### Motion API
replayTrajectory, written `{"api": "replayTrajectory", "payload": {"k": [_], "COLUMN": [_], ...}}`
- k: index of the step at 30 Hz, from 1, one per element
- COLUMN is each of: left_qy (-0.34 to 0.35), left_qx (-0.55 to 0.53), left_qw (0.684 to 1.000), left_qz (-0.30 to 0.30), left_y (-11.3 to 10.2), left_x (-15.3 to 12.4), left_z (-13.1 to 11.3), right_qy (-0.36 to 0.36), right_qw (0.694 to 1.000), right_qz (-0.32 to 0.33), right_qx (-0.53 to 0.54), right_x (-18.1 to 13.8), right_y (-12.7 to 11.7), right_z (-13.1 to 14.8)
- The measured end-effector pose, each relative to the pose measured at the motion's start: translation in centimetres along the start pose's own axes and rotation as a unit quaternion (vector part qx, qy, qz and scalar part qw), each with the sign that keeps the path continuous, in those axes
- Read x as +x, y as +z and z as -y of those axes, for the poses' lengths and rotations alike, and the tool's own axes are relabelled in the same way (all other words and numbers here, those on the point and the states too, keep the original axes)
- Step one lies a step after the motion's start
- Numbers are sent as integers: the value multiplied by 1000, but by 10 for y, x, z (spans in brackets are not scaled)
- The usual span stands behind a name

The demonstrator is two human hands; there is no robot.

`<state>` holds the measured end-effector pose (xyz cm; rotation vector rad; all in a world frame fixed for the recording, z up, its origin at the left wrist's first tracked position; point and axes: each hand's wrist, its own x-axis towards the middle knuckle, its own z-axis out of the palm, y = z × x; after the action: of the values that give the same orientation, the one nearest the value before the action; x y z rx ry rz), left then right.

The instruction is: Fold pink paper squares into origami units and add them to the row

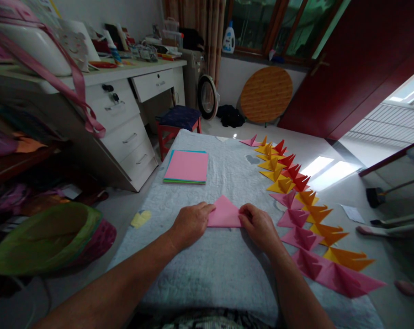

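Observation:
A pink paper triangle (225,212) lies flat on the grey quilted table cover (207,269), its tip pointing away from me. My left hand (190,223) presses on its left corner with curled fingers. My right hand (258,225) presses on its right corner. Both hands touch the paper from either side. A stack of square coloured paper (187,167), pink sheet on top, rests farther back to the left.
Several folded paper shapes in pink, orange, yellow and red (298,205) run in a line along the table's right edge. A white desk with drawers (124,123) stands at the left, a red stool (176,125) behind the table, a green basket (45,237) low at the left.

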<state>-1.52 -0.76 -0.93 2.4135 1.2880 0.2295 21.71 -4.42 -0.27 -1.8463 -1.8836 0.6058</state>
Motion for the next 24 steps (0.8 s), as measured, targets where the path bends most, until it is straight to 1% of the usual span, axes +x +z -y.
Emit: {"api": "replayTrajectory", "payload": {"k": [8, 15, 24], "left_qy": [5, -7, -19], "left_qx": [2, 11, 29], "left_qw": [1000, 1000, 999], "left_qz": [-8, -13, -10], "left_y": [4, 4, 2], "left_x": [1, 2, 2], "left_z": [3, 1, -3], "right_qy": [2, 0, 4], "right_qw": [1000, 1000, 1000], "right_qz": [5, -1, -9], "right_qx": [15, 21, -2], "right_x": [0, 0, 1], "right_y": [1, 2, 4], "right_z": [-1, -3, -3]}}
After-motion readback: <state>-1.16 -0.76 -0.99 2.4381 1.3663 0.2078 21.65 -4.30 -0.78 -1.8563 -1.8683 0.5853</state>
